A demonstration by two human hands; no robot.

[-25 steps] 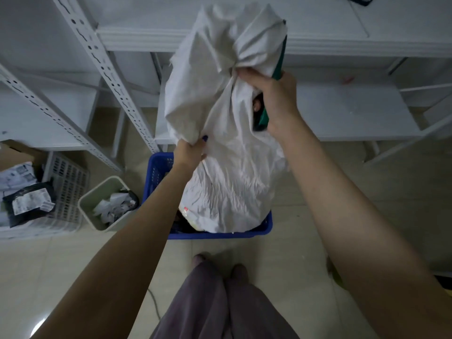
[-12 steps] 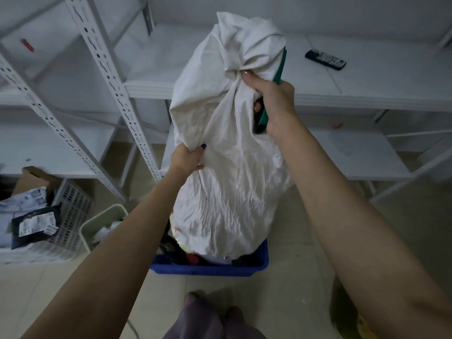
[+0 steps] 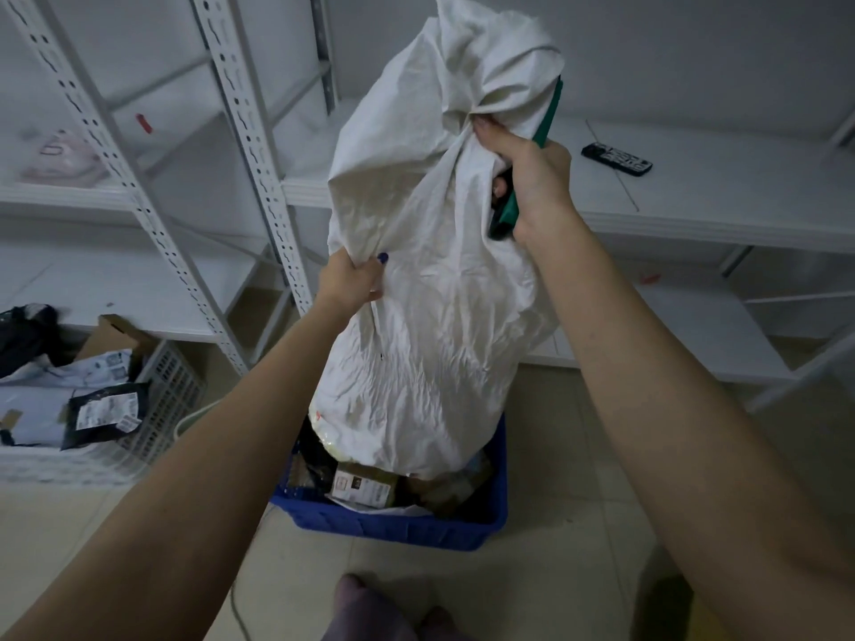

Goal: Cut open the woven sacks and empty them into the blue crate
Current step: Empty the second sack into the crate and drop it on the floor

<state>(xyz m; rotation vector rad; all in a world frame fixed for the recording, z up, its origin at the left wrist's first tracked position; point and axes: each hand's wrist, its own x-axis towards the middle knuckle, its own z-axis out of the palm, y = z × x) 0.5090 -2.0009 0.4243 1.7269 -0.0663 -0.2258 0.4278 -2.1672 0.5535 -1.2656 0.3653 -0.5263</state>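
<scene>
A white woven sack (image 3: 430, 289) hangs upside down over the blue crate (image 3: 398, 525), its open mouth just above the crate. Parcels and packets (image 3: 365, 488) lie in the crate under the sack's mouth. My left hand (image 3: 349, 282) grips a fold on the sack's left side. My right hand (image 3: 532, 178) grips the bunched top of the sack together with a green-handled cutter (image 3: 532, 178), whose blade end I cannot see.
White metal shelving (image 3: 259, 145) stands behind and to the left. A black remote (image 3: 616, 158) lies on the right shelf. A white basket (image 3: 152, 409) with parcels sits on the floor at left. My feet (image 3: 388, 613) are just before the crate.
Both hands have lifted the sack higher, so its mouth has risen out of the crate. Parcels now show in the crate below it. My view has tilted upward.
</scene>
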